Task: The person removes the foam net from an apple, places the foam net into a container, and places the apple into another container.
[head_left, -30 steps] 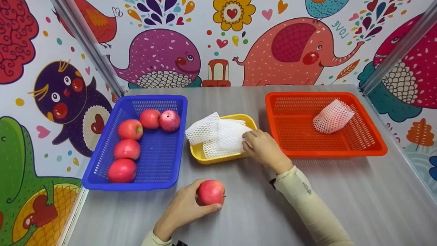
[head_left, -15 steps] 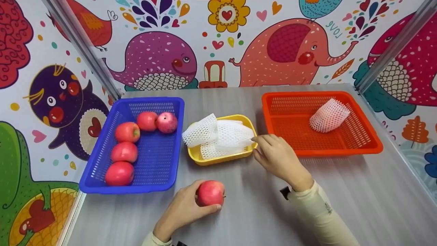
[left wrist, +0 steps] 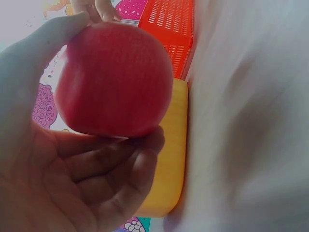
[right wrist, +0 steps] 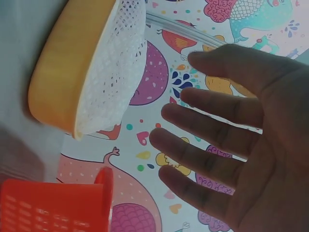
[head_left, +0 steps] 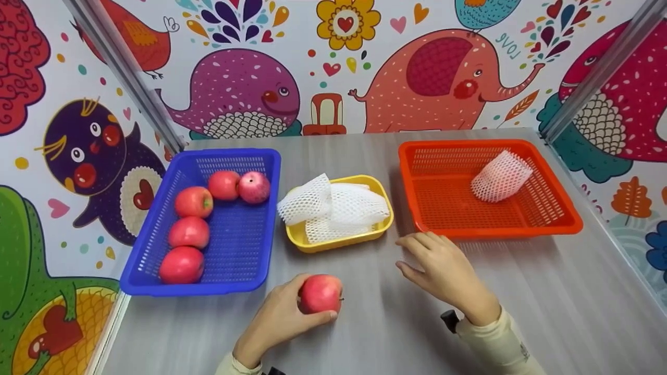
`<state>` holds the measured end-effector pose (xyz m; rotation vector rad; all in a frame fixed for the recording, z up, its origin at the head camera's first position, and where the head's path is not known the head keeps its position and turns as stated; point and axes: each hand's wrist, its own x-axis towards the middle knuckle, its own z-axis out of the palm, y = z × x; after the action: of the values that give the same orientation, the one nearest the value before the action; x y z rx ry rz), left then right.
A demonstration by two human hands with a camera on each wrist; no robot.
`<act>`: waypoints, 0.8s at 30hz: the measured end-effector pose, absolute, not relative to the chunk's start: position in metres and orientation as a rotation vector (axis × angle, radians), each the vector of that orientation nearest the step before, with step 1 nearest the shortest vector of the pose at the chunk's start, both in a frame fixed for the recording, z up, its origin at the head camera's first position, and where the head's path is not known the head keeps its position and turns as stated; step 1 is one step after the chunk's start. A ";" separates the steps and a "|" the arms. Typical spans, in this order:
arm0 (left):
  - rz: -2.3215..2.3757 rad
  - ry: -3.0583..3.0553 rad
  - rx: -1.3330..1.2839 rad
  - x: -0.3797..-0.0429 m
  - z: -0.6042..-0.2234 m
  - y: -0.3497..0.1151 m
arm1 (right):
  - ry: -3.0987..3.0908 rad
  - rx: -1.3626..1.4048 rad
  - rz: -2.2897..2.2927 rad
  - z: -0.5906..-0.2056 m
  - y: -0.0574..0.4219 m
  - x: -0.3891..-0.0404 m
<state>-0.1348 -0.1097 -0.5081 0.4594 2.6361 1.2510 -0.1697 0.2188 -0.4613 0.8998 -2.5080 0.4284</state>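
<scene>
My left hand [head_left: 284, 315] grips a red apple [head_left: 321, 294] above the front of the table, thumb on the near side. In the left wrist view the apple [left wrist: 118, 79] sits between thumb and curled fingers. My right hand [head_left: 443, 271] hovers with spread fingers, holding nothing, to the right of a yellow basket [head_left: 338, 242]. White foam net sleeves [head_left: 357, 204] lie in that basket, one hanging over its left rim. In the right wrist view the right hand [right wrist: 231, 130] shows its fingers apart from the basket and sleeves.
A blue basket [head_left: 237, 250] on the left holds several red apples [head_left: 189, 232]. On the right, a red-orange basket [head_left: 443, 200] contains a net-covered, pinkish bundle [head_left: 502, 176]. Printed wall panels [head_left: 333, 62] enclose the grey table [head_left: 359, 333] at the back and sides.
The right hand has released the foam net and drawn back from the yellow basket, toward the right and nearer the body. The left hand still holds the apple in nearly the same place.
</scene>
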 end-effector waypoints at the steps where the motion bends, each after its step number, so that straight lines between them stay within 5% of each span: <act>1: 1.245 2.635 0.455 -0.135 -0.508 -0.109 | -2.515 0.905 0.437 -0.463 0.220 -0.168; 14: 1.240 2.685 0.507 -0.137 -0.496 -0.109 | -2.562 0.922 0.514 -0.472 0.227 -0.158; 24: 1.103 2.949 0.567 -0.162 -0.438 -0.142 | -2.634 0.899 0.510 -0.477 0.229 -0.151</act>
<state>-0.1618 -0.1419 -0.4378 0.5668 2.9487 1.1033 -0.1513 0.2295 -0.4765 0.8986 -2.6340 0.5095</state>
